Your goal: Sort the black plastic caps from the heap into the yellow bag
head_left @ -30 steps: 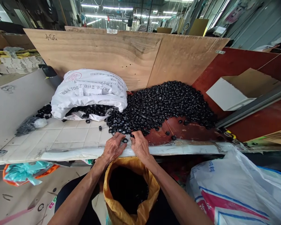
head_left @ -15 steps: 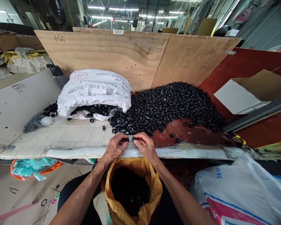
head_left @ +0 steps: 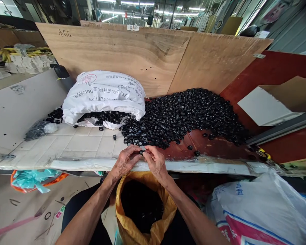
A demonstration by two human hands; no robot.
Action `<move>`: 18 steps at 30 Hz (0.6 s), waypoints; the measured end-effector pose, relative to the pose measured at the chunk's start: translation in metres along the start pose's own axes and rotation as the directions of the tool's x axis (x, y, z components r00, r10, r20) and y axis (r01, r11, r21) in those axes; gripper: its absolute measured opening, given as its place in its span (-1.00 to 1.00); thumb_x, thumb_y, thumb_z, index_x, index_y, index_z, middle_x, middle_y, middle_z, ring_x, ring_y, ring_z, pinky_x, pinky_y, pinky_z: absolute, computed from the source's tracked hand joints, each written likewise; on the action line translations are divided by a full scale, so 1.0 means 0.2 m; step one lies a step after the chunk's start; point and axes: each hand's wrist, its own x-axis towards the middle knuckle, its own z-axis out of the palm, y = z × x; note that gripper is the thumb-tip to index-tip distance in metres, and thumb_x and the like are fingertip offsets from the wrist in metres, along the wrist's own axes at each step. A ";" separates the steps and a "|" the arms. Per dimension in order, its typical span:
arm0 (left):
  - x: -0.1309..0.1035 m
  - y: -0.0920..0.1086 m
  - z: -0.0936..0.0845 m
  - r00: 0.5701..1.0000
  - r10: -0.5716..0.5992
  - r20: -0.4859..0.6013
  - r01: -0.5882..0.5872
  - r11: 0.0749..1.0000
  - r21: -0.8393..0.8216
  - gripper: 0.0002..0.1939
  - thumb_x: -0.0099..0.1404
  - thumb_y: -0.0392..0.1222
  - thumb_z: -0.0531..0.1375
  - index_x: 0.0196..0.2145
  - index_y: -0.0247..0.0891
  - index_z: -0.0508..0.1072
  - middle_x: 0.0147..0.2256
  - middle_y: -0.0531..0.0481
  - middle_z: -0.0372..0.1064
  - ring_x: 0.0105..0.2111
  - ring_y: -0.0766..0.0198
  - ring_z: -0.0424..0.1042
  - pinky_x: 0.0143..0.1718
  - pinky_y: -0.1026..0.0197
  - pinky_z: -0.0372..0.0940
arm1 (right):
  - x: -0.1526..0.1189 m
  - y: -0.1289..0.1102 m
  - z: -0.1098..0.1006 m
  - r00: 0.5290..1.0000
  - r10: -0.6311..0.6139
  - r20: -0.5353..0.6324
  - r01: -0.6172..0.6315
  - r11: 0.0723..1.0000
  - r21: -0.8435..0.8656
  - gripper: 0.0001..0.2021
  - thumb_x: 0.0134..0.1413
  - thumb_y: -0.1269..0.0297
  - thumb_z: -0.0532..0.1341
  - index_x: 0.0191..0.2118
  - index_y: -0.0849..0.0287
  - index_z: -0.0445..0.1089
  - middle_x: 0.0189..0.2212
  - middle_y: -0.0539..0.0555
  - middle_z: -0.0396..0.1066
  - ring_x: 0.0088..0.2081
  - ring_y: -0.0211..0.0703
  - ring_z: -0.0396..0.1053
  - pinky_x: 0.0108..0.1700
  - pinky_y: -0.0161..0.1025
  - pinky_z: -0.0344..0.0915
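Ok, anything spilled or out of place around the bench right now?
A few strays. Small black rings lie apart from the main pile: one on the white tiles, some on the red board. More rings sit left of the white sack. Both hands pinch one ring.

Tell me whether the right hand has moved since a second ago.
Yes. The right hand has lifted off the white table edge and closed in on the left hand, both pinching a small black ring.
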 end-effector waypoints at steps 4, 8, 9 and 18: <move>-0.01 -0.01 0.00 1.000 -0.012 -0.009 0.012 1.000 -0.028 -0.84 0.42 -0.24 0.26 -0.06 -0.18 0.55 -0.11 -0.06 0.50 -0.13 0.21 0.53 -0.04 0.17 0.43 | -0.01 -0.01 -0.01 0.992 -0.108 0.063 0.115 0.987 -0.112 -0.80 0.38 0.15 0.17 -0.03 0.10 0.45 -0.32 0.06 0.54 -0.33 -0.11 0.50 -0.27 -0.21 0.42; -0.01 -0.01 0.00 0.999 0.041 0.017 -0.042 0.997 0.066 -0.85 0.44 -0.24 0.24 -0.06 -0.18 0.55 -0.14 -0.05 0.50 -0.15 0.22 0.51 -0.05 0.17 0.39 | 0.00 -0.02 -0.04 0.988 -0.143 0.056 0.152 0.966 -0.209 -0.84 0.34 0.17 0.20 -0.19 0.11 0.47 -0.38 0.03 0.50 -0.36 -0.13 0.44 -0.25 -0.22 0.34; -0.01 0.00 0.00 0.998 0.060 0.024 -0.061 0.995 0.079 -0.86 0.45 -0.22 0.24 -0.07 -0.19 0.55 -0.14 -0.05 0.50 -0.15 0.22 0.50 -0.05 0.17 0.38 | 0.01 -0.03 -0.04 0.989 -0.138 0.048 0.146 0.964 -0.224 -0.81 0.35 0.16 0.19 -0.24 0.12 0.46 -0.41 0.02 0.48 -0.38 -0.14 0.41 -0.26 -0.23 0.31; 0.00 -0.01 0.01 0.998 0.055 0.027 -0.057 0.994 0.096 -0.80 0.44 -0.14 0.26 -0.04 -0.25 0.54 -0.08 -0.10 0.48 -0.10 0.19 0.49 0.00 0.14 0.39 | 0.04 -0.03 -0.01 0.996 -0.066 0.060 0.078 0.971 -0.226 -0.69 0.40 0.13 0.09 -0.38 0.11 0.37 -0.52 -0.05 0.33 -0.43 -0.22 0.27 -0.27 -0.29 0.22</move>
